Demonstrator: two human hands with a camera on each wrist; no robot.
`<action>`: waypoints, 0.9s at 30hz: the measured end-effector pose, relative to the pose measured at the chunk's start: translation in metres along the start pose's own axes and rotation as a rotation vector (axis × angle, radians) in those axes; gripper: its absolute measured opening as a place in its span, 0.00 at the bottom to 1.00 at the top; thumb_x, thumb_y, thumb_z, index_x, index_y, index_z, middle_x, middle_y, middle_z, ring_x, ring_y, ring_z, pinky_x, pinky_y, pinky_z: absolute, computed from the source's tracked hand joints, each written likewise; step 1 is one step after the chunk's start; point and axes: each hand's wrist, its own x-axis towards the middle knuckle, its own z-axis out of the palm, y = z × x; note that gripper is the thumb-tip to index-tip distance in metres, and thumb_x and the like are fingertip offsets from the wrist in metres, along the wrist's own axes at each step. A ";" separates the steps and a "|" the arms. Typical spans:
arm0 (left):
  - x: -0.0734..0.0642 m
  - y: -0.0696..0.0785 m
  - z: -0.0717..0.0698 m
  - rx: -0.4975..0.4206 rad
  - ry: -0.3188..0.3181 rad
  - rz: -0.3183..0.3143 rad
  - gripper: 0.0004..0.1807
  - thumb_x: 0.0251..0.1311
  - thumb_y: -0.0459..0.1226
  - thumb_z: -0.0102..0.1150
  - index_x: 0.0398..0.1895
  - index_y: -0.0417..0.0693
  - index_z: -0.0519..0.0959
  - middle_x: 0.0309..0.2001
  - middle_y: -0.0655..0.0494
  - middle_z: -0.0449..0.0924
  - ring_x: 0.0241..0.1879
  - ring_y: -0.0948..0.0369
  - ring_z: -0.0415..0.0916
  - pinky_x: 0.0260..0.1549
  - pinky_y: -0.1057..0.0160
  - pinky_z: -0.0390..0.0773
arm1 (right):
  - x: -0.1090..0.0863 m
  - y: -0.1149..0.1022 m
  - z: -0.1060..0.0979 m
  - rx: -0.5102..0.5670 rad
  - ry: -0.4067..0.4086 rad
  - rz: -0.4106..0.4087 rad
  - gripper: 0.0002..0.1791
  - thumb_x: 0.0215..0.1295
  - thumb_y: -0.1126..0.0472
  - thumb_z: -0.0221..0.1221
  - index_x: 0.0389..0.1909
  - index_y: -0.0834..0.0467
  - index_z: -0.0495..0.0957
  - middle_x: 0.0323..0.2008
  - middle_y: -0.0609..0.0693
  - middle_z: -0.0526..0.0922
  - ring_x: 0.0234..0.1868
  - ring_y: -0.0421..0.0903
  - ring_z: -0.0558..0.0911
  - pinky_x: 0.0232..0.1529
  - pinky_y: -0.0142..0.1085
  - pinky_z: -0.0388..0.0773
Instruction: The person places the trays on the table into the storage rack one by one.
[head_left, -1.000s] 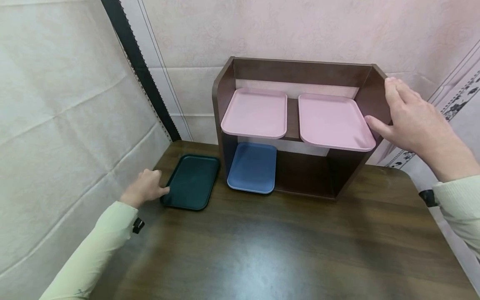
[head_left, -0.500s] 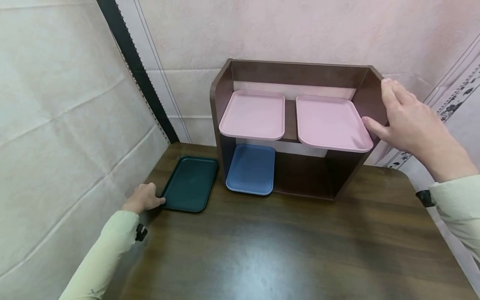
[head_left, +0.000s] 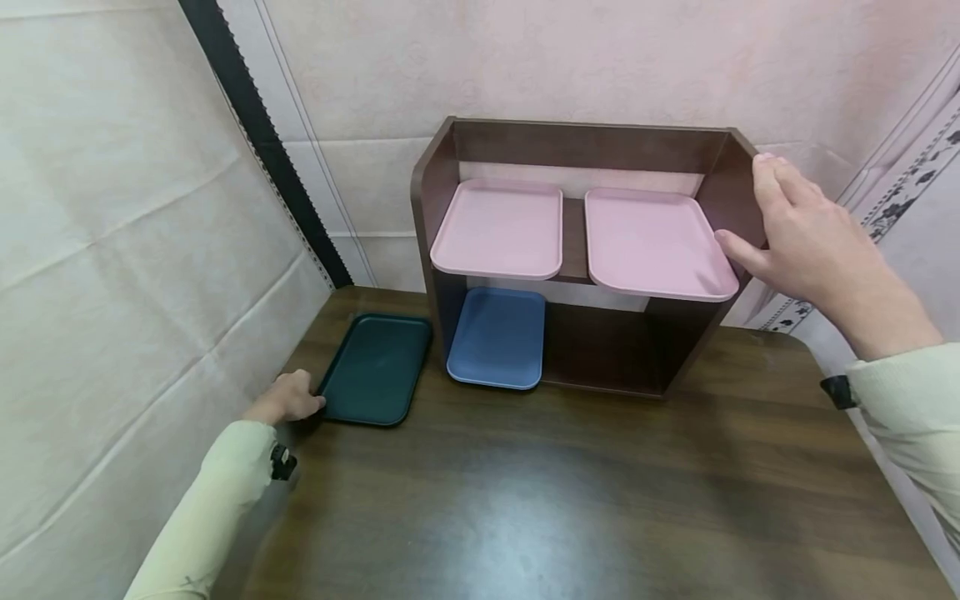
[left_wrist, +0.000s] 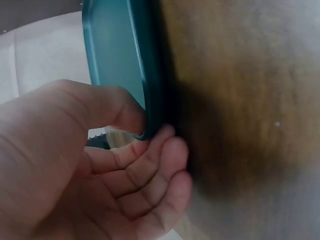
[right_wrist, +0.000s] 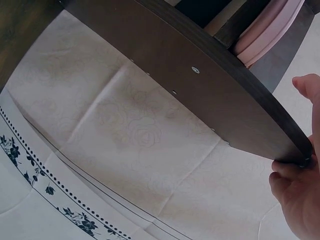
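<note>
My left hand (head_left: 285,398) pinches the near left corner of a dark green tray (head_left: 378,367) at the left of the table. In the left wrist view its thumb lies over the tray's rim (left_wrist: 145,75), with curled fingers outside and beneath the corner. On the right, my right hand (head_left: 817,237) grips the right side panel of a dark brown two-tier shelf (head_left: 592,146). The right wrist view shows fingers at the outer face of that panel (right_wrist: 175,75) and the thumb on the inner side. Two pink trays (head_left: 498,229) lie side by side on the upper tier, overhanging its front.
A blue tray (head_left: 498,337) occupies the left of the lower tier, its front edge jutting out slightly. The green tray lies just left of the shelf on the brown wooden table (head_left: 525,492). Pale cloth walls (head_left: 150,250) stand at the left and behind.
My left hand has moved slightly toward me and taken hold of the green tray's near left corner. My right hand has stayed on the shelf; the whole view has shifted a little.
</note>
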 end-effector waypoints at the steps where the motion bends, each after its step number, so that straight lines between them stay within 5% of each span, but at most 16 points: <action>1: 0.000 -0.001 -0.001 -0.029 -0.005 0.010 0.23 0.73 0.38 0.57 0.18 0.51 0.64 0.17 0.57 0.70 0.20 0.60 0.72 0.25 0.62 0.70 | 0.000 0.000 0.000 -0.002 0.005 -0.004 0.51 0.77 0.49 0.56 0.84 0.68 0.37 0.85 0.69 0.42 0.81 0.77 0.51 0.78 0.72 0.50; 7: -0.004 -0.001 -0.006 -0.305 -0.037 0.089 0.29 0.71 0.27 0.52 0.12 0.56 0.56 0.13 0.64 0.57 0.31 0.56 0.89 0.26 0.67 0.81 | 0.002 0.001 -0.001 -0.012 0.013 -0.010 0.51 0.77 0.49 0.55 0.84 0.70 0.37 0.84 0.71 0.43 0.81 0.77 0.51 0.79 0.71 0.50; 10: -0.005 -0.003 -0.004 -0.401 -0.044 0.092 0.27 0.69 0.24 0.49 0.13 0.55 0.57 0.17 0.63 0.59 0.35 0.55 0.90 0.29 0.66 0.85 | 0.002 0.001 -0.001 -0.009 0.015 -0.011 0.51 0.77 0.49 0.55 0.84 0.69 0.37 0.84 0.71 0.43 0.82 0.76 0.50 0.80 0.69 0.48; 14: -0.006 -0.006 -0.001 -0.420 -0.021 0.059 0.19 0.67 0.24 0.47 0.17 0.47 0.65 0.24 0.56 0.68 0.36 0.58 0.89 0.32 0.66 0.87 | 0.004 0.001 -0.001 0.000 0.026 -0.018 0.51 0.77 0.49 0.56 0.84 0.69 0.38 0.84 0.71 0.44 0.82 0.75 0.50 0.81 0.69 0.48; 18: -0.007 -0.011 0.000 -0.403 0.027 0.053 0.07 0.68 0.24 0.49 0.36 0.25 0.76 0.39 0.36 0.79 0.35 0.58 0.88 0.33 0.65 0.87 | 0.004 0.000 0.001 0.005 0.029 -0.021 0.50 0.77 0.49 0.55 0.84 0.69 0.39 0.84 0.71 0.44 0.81 0.76 0.51 0.80 0.70 0.49; 27: -0.012 -0.017 0.000 -0.361 0.059 0.067 0.19 0.72 0.25 0.49 0.57 0.11 0.71 0.60 0.13 0.69 0.39 0.53 0.89 0.38 0.59 0.90 | 0.003 0.002 0.004 0.015 0.042 -0.027 0.50 0.76 0.50 0.56 0.84 0.70 0.40 0.84 0.71 0.46 0.80 0.77 0.53 0.79 0.71 0.50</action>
